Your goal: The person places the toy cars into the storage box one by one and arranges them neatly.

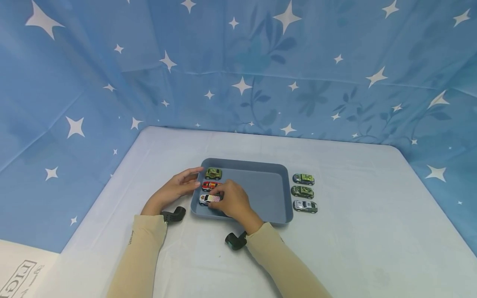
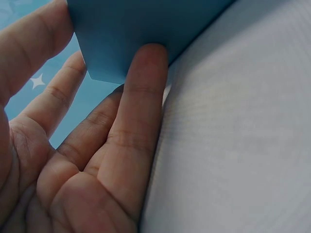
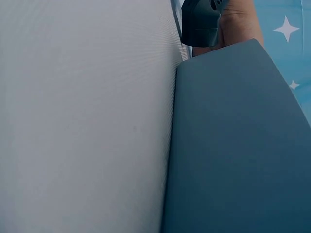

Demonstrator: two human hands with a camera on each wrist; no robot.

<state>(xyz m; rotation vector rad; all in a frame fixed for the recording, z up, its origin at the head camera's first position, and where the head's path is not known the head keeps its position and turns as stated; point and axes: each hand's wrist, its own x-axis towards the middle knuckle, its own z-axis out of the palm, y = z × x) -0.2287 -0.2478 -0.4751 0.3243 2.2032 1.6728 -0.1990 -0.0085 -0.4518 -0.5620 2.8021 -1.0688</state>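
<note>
A grey-blue tray (image 1: pixel 261 194) lies on the table. Along its left side stand a green toy car (image 1: pixel 213 173), a red toy car (image 1: pixel 210 186) and a white toy car with a dotted pattern (image 1: pixel 209 200). My right hand (image 1: pixel 234 200) reaches over the tray's front edge and pinches the white car between thumb and fingers. At the tray's left side is my left hand (image 1: pixel 180 186), its fairly straight fingers touching the outer wall (image 2: pixel 112 43). In the right wrist view the tray's wall (image 3: pixel 233 145) fills the lower right and hides the pinched car.
Three more toy cars stand in a column right of the tray: a yellow-green one (image 1: pixel 303 179), a camouflage-green one (image 1: pixel 302 192) and a silver one (image 1: pixel 305 206). A white cloth (image 1: pixel 354 240) covers the table. Behind hangs a blue curtain (image 1: pixel 223 62) with stars.
</note>
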